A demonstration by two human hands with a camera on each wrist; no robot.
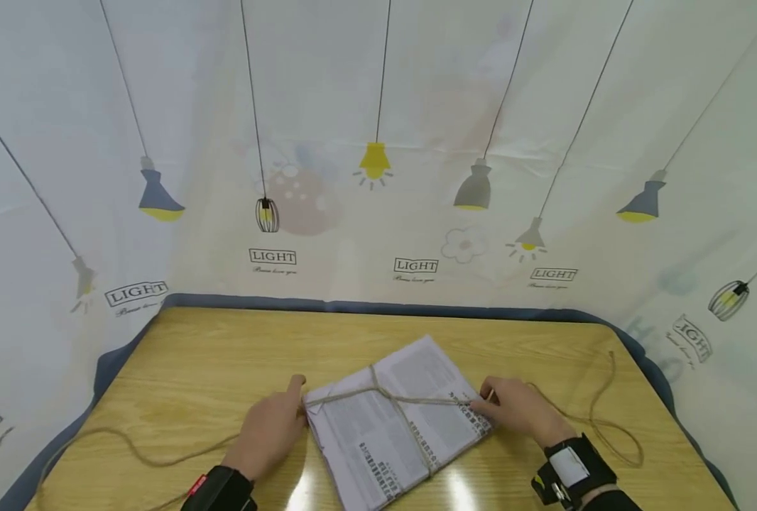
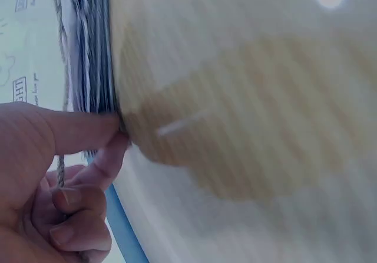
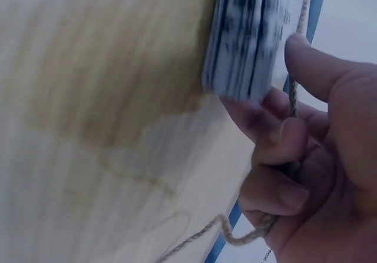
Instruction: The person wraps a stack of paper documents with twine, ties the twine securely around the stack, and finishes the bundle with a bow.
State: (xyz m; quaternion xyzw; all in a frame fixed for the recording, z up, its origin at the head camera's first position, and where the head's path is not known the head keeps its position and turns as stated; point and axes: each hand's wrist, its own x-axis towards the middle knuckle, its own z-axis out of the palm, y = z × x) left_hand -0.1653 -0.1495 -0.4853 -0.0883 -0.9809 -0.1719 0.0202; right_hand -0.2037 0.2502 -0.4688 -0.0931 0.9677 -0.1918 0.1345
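Observation:
A flat stack of folded newspapers (image 1: 378,433) sits at an angle near the table's front, with twine (image 1: 429,401) crossing over its top both ways. At the stack's left side, my left hand (image 1: 273,433) has thumb and forefinger against the edge of the papers (image 2: 94,56); the twine (image 2: 61,170) runs into its curled fingers. On the opposite side, my right hand (image 1: 522,408) grips the twine (image 3: 294,95) in curled fingers, its thumb beside the cord. Some right fingers reach under the corner of the papers (image 3: 241,45). The stack's underside is hidden.
A loose tail of twine (image 1: 142,458) trails over the table (image 1: 225,355) at left, and another tail (image 1: 598,419) curls at right. Behind the table hangs a pale curtain (image 1: 327,277) printed with lamps; its dark blue border follows the table's edge.

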